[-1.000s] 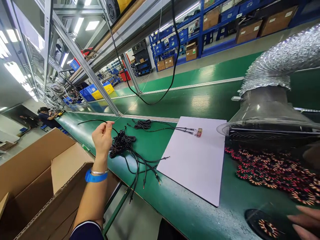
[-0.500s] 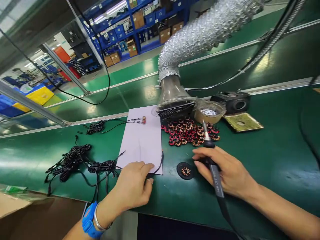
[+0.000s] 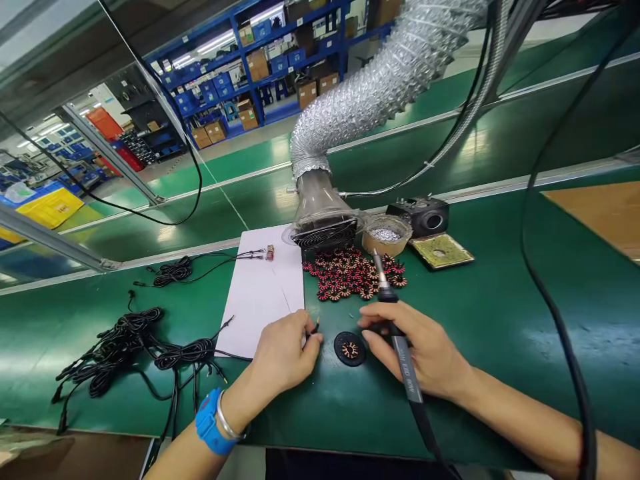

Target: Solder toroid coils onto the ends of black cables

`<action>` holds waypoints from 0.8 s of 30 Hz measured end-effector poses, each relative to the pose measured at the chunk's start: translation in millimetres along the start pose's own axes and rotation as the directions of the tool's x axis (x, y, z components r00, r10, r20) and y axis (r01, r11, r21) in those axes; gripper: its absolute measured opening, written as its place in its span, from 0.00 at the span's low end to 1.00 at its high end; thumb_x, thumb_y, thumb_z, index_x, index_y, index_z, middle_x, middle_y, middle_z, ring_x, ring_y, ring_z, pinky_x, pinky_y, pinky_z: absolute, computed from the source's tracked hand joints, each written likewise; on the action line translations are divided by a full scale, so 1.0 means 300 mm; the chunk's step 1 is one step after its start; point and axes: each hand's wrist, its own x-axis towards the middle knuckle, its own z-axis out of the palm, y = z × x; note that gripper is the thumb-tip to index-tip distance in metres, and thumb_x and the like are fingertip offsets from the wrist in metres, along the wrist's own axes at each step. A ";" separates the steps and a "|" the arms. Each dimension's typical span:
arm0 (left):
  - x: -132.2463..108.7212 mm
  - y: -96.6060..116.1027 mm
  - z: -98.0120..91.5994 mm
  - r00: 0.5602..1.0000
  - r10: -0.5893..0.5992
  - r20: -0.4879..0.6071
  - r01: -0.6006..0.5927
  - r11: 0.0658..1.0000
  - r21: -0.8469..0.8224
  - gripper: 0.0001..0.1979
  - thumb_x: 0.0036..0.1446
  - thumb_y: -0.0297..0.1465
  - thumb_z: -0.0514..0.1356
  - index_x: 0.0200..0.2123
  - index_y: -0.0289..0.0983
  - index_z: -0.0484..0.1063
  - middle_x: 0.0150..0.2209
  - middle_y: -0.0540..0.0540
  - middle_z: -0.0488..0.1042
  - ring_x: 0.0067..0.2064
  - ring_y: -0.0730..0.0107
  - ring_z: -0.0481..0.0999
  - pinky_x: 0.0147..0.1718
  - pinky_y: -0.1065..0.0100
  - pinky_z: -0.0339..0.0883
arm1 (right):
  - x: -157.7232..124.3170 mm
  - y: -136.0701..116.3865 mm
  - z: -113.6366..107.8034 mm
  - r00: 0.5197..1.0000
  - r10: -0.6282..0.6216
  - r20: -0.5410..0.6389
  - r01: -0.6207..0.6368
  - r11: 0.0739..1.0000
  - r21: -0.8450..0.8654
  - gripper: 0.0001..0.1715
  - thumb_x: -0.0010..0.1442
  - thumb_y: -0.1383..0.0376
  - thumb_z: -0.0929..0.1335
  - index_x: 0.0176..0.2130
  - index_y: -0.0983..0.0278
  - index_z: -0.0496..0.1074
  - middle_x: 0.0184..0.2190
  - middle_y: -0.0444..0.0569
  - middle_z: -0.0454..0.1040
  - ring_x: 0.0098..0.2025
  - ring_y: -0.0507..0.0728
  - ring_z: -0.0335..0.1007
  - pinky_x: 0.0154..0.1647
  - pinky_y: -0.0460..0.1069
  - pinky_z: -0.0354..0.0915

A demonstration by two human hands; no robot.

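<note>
My left hand (image 3: 287, 350) pinches the end of a black cable (image 3: 317, 325) at the lower right corner of a white sheet (image 3: 265, 293). In my right hand (image 3: 420, 347) is a soldering iron (image 3: 404, 363), its tip pointing up and away. Between my hands a black round disc (image 3: 345, 359) lies on the green table, with a copper-coloured ring part (image 3: 349, 349) on it. Beyond the disc lie many red and copper ring parts (image 3: 345, 273). On the sheet's upper part a small red component (image 3: 270, 253) touches thin cable ends.
Coiled black cables (image 3: 125, 340) lie at the left. An extractor hood (image 3: 320, 207) with a silver duct stands behind the parts. Nearby are a round tin (image 3: 386, 235), a black holder (image 3: 420, 215) and a yellow sponge tray (image 3: 441, 251). A black cord (image 3: 550, 307) hangs at the right.
My left hand has come off the sheet towards the disc and now pinches the cable end, lifted. The right hand still holds the iron beside the disc. The whole view has shifted.
</note>
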 end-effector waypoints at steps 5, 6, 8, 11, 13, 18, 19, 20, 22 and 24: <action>-0.022 0.056 -0.033 0.996 0.087 -0.023 -0.089 0.980 -0.180 0.05 0.59 0.33 0.57 0.32 0.39 0.66 0.24 0.53 0.66 0.27 0.70 0.66 0.26 0.69 0.51 | 0.057 -0.071 0.030 0.970 0.193 0.146 -0.224 0.942 0.248 0.21 0.59 0.70 0.67 0.52 0.60 0.61 0.37 0.46 0.73 0.34 0.50 0.72 0.34 0.45 0.71; -0.020 0.062 -0.039 0.995 0.094 -0.022 -0.096 0.976 -0.194 0.04 0.58 0.32 0.57 0.32 0.39 0.66 0.24 0.53 0.65 0.26 0.70 0.64 0.26 0.69 0.50 | 0.070 -0.080 0.033 0.967 0.195 0.167 -0.235 0.933 0.271 0.21 0.59 0.70 0.66 0.51 0.60 0.61 0.36 0.45 0.72 0.32 0.49 0.71 0.34 0.45 0.71; -0.009 0.065 -0.051 0.994 0.108 -0.003 -0.105 0.965 -0.239 0.03 0.58 0.32 0.58 0.33 0.38 0.66 0.24 0.54 0.64 0.26 0.71 0.63 0.26 0.69 0.50 | 0.094 -0.090 0.036 0.969 0.181 0.168 -0.224 0.930 0.292 0.19 0.59 0.71 0.65 0.50 0.60 0.61 0.32 0.42 0.71 0.29 0.48 0.69 0.32 0.44 0.69; 0.017 0.049 -0.060 0.987 0.162 -0.001 -0.151 0.921 -0.358 0.07 0.63 0.34 0.54 0.33 0.38 0.66 0.27 0.52 0.65 0.31 0.70 0.64 0.30 0.69 0.54 | 0.117 -0.090 0.038 0.988 0.119 0.098 -0.142 0.949 0.280 0.18 0.59 0.72 0.65 0.48 0.60 0.62 0.31 0.42 0.70 0.30 0.48 0.68 0.32 0.44 0.68; 0.034 0.030 -0.055 0.977 0.211 -0.018 -0.194 0.858 -0.476 0.14 0.67 0.36 0.48 0.31 0.37 0.67 0.31 0.49 0.66 0.36 0.68 0.66 0.35 0.68 0.57 | 0.123 -0.086 0.042 0.997 0.061 0.038 -0.069 0.957 0.282 0.18 0.59 0.73 0.65 0.48 0.60 0.62 0.33 0.42 0.70 0.31 0.48 0.69 0.33 0.44 0.68; 0.036 -0.002 -0.009 0.957 0.235 0.170 0.002 0.581 -0.814 0.19 0.68 0.43 0.46 0.33 0.36 0.65 0.29 0.50 0.68 0.25 0.75 0.65 0.27 0.71 0.58 | 0.110 -0.078 0.065 0.999 0.047 -0.017 -0.040 0.955 0.295 0.15 0.60 0.73 0.66 0.46 0.59 0.63 0.34 0.42 0.73 0.33 0.47 0.71 0.35 0.42 0.69; 0.030 -0.002 -0.001 0.964 0.207 0.168 0.017 0.582 -0.813 0.19 0.67 0.43 0.46 0.32 0.36 0.64 0.27 0.51 0.68 0.24 0.76 0.63 0.26 0.72 0.56 | 0.105 -0.078 0.070 0.998 0.062 -0.013 -0.056 0.953 0.299 0.16 0.60 0.73 0.66 0.46 0.59 0.63 0.34 0.42 0.73 0.32 0.47 0.71 0.34 0.41 0.69; 0.024 0.000 0.004 0.975 0.175 0.140 0.005 0.607 -0.794 0.19 0.67 0.43 0.47 0.31 0.36 0.64 0.26 0.52 0.67 0.24 0.77 0.62 0.26 0.72 0.56 | 0.100 -0.079 0.075 0.997 0.079 -0.010 -0.072 0.950 0.304 0.16 0.59 0.74 0.66 0.46 0.59 0.63 0.34 0.42 0.73 0.32 0.47 0.71 0.34 0.41 0.70; 0.012 0.008 0.010 0.989 0.134 0.067 -0.041 0.673 -0.739 0.19 0.68 0.42 0.47 0.30 0.36 0.64 0.25 0.52 0.67 0.27 0.76 0.63 0.29 0.72 0.56 | 0.092 -0.080 0.083 0.994 0.108 -0.004 -0.101 0.943 0.318 0.18 0.59 0.74 0.65 0.47 0.58 0.62 0.34 0.42 0.72 0.32 0.47 0.71 0.34 0.41 0.70; 0.003 0.017 0.012 0.993 0.113 0.044 -0.049 0.705 -0.708 0.18 0.68 0.41 0.47 0.30 0.36 0.64 0.25 0.52 0.67 0.28 0.75 0.63 0.30 0.72 0.55 | 0.083 -0.080 0.086 0.991 0.136 0.011 -0.132 0.934 0.333 0.18 0.59 0.74 0.65 0.47 0.58 0.62 0.34 0.42 0.72 0.33 0.47 0.71 0.35 0.42 0.71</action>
